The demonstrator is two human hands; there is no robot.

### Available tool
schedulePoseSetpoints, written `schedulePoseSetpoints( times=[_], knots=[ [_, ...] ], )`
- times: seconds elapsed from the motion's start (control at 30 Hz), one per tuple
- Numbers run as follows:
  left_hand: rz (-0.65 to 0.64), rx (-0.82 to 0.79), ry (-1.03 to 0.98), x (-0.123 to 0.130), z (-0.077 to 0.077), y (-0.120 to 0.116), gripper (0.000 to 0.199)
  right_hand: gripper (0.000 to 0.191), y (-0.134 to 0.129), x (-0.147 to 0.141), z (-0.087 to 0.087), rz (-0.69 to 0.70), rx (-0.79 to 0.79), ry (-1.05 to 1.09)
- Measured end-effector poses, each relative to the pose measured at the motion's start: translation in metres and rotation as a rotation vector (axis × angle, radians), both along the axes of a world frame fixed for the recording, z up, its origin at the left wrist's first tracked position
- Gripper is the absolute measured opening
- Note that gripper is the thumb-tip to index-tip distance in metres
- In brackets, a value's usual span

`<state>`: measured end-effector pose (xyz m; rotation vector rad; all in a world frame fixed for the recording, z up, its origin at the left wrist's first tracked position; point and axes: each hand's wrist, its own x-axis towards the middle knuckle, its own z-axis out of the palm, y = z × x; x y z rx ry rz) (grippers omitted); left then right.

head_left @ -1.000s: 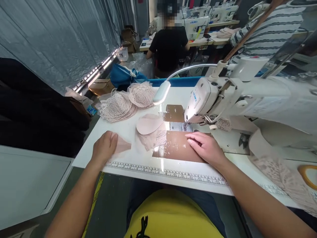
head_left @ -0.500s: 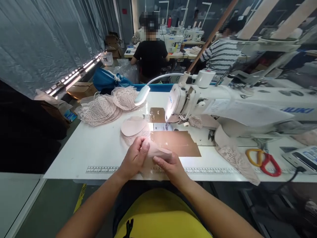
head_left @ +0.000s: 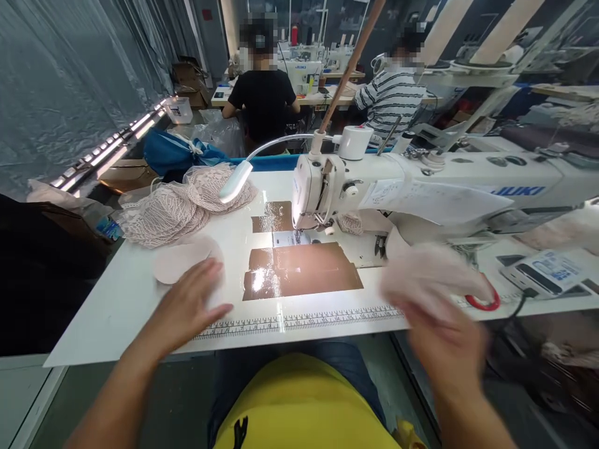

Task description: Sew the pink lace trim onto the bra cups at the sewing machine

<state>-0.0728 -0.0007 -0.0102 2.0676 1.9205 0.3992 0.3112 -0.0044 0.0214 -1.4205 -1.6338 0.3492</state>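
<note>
My left hand is over the left part of the table, fingers stretched out and holding nothing. Its fingertips are at a rounded pale pink cup-shaped fabric piece; whether they touch it I cannot tell. Out to the right, my right hand is blurred and closed on a pale pink fabric piece. That cloth is lifted in front of the sewing machine's arm and covers part of the red-handled scissors.
Stacked lace pieces lie at the table's back left, under a bendable lamp. Brown tape covers the tabletop before the needle, and a printed ruler runs along the front edge. Two people sit at machines beyond.
My hands have parted. The left one has moved left, as has the rounded piece, and has opened; the right one has carried the fabric piece far to the right. The view has shifted.
</note>
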Motion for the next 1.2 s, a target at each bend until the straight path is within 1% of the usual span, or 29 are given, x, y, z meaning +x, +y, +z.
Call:
schedulePoseSetpoints(
  times=[0.03,0.07,0.1,0.13,0.17,0.2,0.23,0.27,0.3,0.37,0.4,0.43,0.47,0.5,0.53,0.6,0.63,0.7,0.73,0.77,0.8,0.87,0.9,0.93,0.97,1.0,1.07,1.13,1.2],
  knots=[
    [-0.101,-0.013,-0.111,0.015,0.006,-0.001,0.080,0.011,0.007,-0.020,-0.012,0.278,-0.088,0.000],
    [-0.239,-0.066,-0.239,0.032,0.010,-0.002,0.084,0.017,0.014,-0.041,-0.023,0.588,-0.210,-0.015],
    [-0.386,-0.149,-0.373,0.048,0.013,-0.001,0.087,0.018,0.020,-0.059,-0.031,0.763,-0.291,-0.029],
    [-0.493,-0.245,-0.493,0.061,0.015,0.000,0.082,0.016,0.023,-0.074,-0.035,0.885,-0.278,-0.048],
    [-0.569,-0.335,-0.596,0.071,0.015,0.002,0.072,0.013,0.026,-0.083,-0.036,0.913,-0.237,-0.061],
    [-0.587,-0.399,-0.678,0.075,0.013,0.003,0.058,0.010,0.027,-0.087,-0.034,0.891,-0.193,-0.082],
    [-0.549,-0.423,-0.730,0.074,0.010,0.004,0.045,0.009,0.027,-0.086,-0.030,0.832,-0.141,-0.093],
    [-0.459,-0.398,-0.745,0.069,0.006,0.004,0.034,0.008,0.027,-0.081,-0.025,0.753,-0.097,-0.093],
    [-0.330,-0.330,-0.720,0.061,0.002,0.003,0.026,0.008,0.028,-0.073,-0.021,0.662,-0.060,-0.074],
    [-0.049,-0.138,-0.607,0.043,-0.006,0.001,0.018,0.006,0.031,-0.058,-0.016,0.463,-0.007,-0.001],
    [0.061,-0.064,-0.568,0.036,-0.008,-0.001,0.016,0.007,0.032,-0.054,-0.017,0.365,0.004,0.045],
    [0.119,-0.033,-0.573,0.033,-0.010,-0.002,0.013,0.010,0.034,-0.052,-0.019,0.292,-0.011,0.085],
    [0.124,-0.038,-0.636,0.034,-0.010,-0.004,0.013,0.012,0.036,-0.054,-0.022,0.252,-0.049,0.124],
    [0.074,-0.072,-0.748,0.039,-0.010,-0.005,0.017,0.014,0.038,-0.059,-0.026,0.269,-0.114,0.163],
    [-0.023,-0.126,-0.883,0.046,-0.008,-0.007,0.023,0.015,0.040,-0.065,-0.030,0.334,-0.207,0.202],
    [-0.282,-0.258,-1.131,0.066,-0.003,-0.010,0.038,0.017,0.041,-0.081,-0.039,0.549,-0.442,0.301],
    [-0.394,-0.316,-1.216,0.074,-0.001,-0.012,0.050,0.019,0.041,-0.088,-0.043,0.661,-0.560,0.373],
    [-0.528,-0.394,-1.313,0.085,0.002,-0.015,0.074,0.023,0.040,-0.097,-0.050,0.827,-0.761,0.544],
    [-0.535,-0.392,-1.334,0.087,0.002,-0.016,0.080,0.024,0.039,-0.099,-0.053,0.873,-0.833,0.630],
    [-0.501,-0.348,-1.339,0.086,0.002,-0.016,0.081,0.024,0.038,-0.100,-0.055,0.905,-0.887,0.704],
    [-0.431,-0.272,-1.320,0.083,0.000,-0.016,0.080,0.025,0.037,-0.100,-0.056,0.921,-0.919,0.767],
    [-0.236,-0.120,-1.228,0.077,-0.004,-0.015,0.078,0.028,0.035,-0.099,-0.056,0.948,-0.941,0.852],
    [-0.153,-0.104,-1.189,0.074,-0.006,-0.014,0.080,0.028,0.035,-0.098,-0.055,0.966,-0.941,0.872],
    [-0.103,-0.148,-1.173,0.071,-0.009,-0.014,0.082,0.029,0.035,-0.098,-0.054,0.981,-0.930,0.881],
    [-0.087,-0.241,-1.184,0.070,-0.012,-0.014,0.084,0.030,0.035,-0.099,-0.052,0.981,-0.911,0.887],
    [-0.099,-0.355,-1.220,0.069,-0.016,-0.014,0.084,0.031,0.035,-0.100,-0.051,0.952,-0.883,0.896],
    [-0.125,-0.521,-1.321,0.070,-0.023,-0.018,0.073,0.034,0.036,-0.101,-0.051,0.807,-0.788,0.917],
    [-0.092,-0.531,-1.393,0.073,-0.028,-0.022,0.057,0.040,0.039,-0.103,-0.053,0.609,-0.655,0.927],
    [-0.026,-0.489,-1.432,0.075,-0.030,-0.026,0.048,0.043,0.041,-0.103,-0.057,0.493,-0.560,0.906]
  ],
)
